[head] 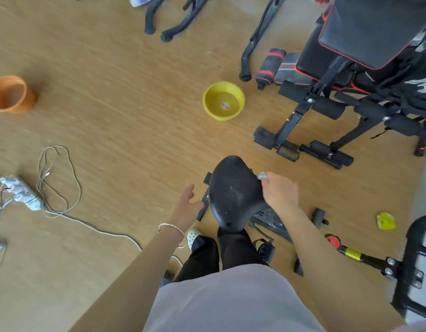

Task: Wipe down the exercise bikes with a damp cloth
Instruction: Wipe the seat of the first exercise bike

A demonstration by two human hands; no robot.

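Note:
A black exercise bike saddle [233, 192] stands just in front of me, its frame [271, 220] below it on the wood floor. My right hand [280, 191] grips a small pale green cloth [262, 175] and holds it against the saddle's right edge. To the left of the saddle, my left hand [186, 206] hovers with relaxed fingers and holds nothing. A yellow bowl [223, 101] with water stands on the floor beyond the saddle.
A black and red weight bench [346, 75] fills the right side. An orange pot [12, 94] stands far left. A power strip [21, 192] and loose cables [56, 178] lie at the left. Another black machine [417, 267] is at the lower right.

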